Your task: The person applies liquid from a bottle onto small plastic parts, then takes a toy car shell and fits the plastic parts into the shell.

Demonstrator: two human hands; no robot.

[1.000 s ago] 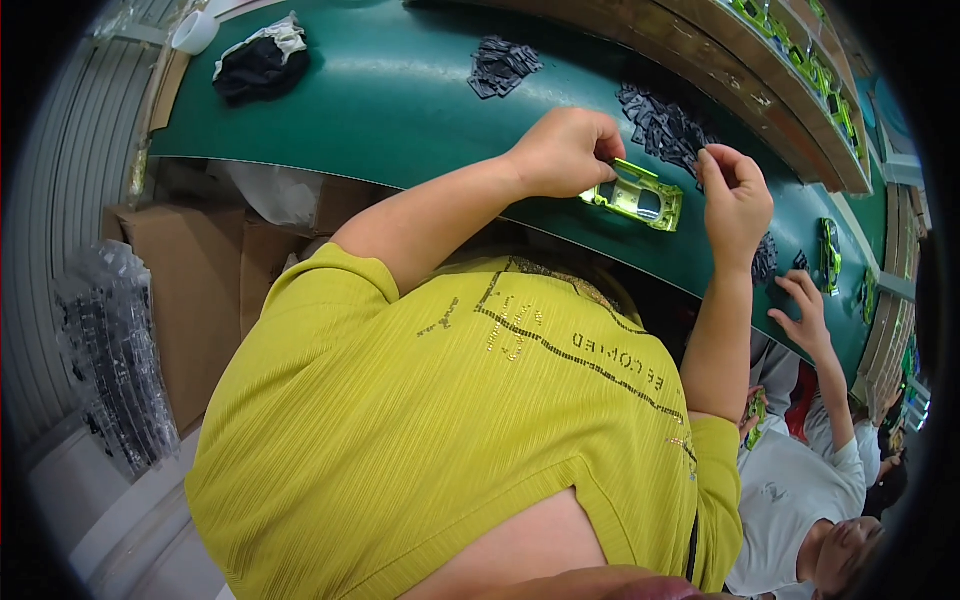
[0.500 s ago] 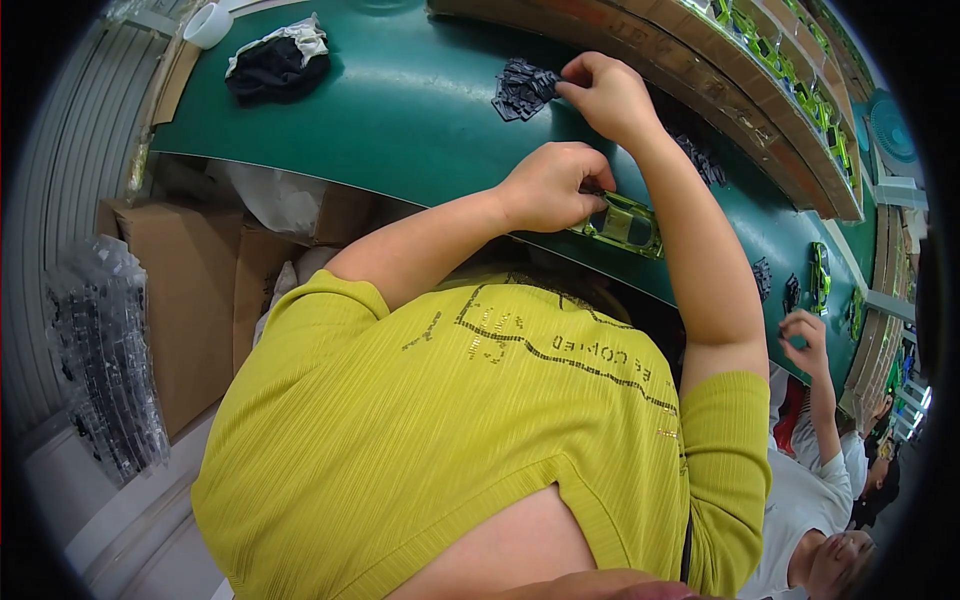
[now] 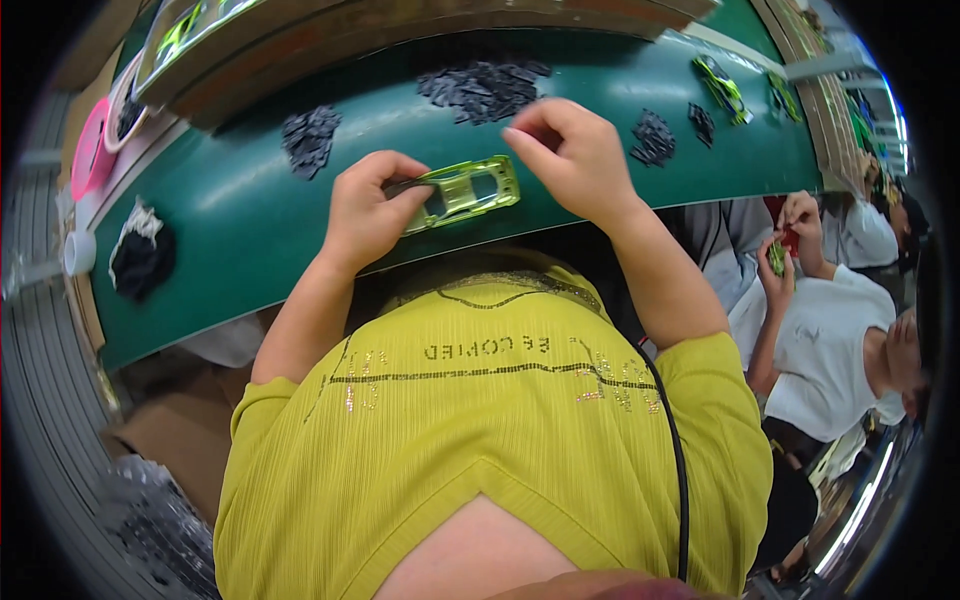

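Observation:
My left hand (image 3: 372, 208) grips one end of a shiny yellow-green toy car body (image 3: 468, 192), thumb on top and fingers behind. The car lies tilted just above the near edge of the green table. Just past the car's other end is my right hand (image 3: 578, 160), its thumb and forefinger curled close together. Whatever may be in that pinch is too small or hidden to make out. Beyond the hands lies a large heap of small black plastic parts (image 3: 480, 92). A smaller pile of black parts (image 3: 311, 140) lies past my left hand.
A cardboard box (image 3: 420, 45) runs along the table's far side. To the right lie more black parts (image 3: 654, 138) and a green car body (image 3: 722, 88). A black-and-white cloth (image 3: 142, 252) and a pink-rimmed container (image 3: 92, 150) are at left. A co-worker (image 3: 815, 340) sits at right.
The view has swung to the right. My right hand has left the small pile of black parts and come beside the car's free end. My left hand keeps its hold on the car body.

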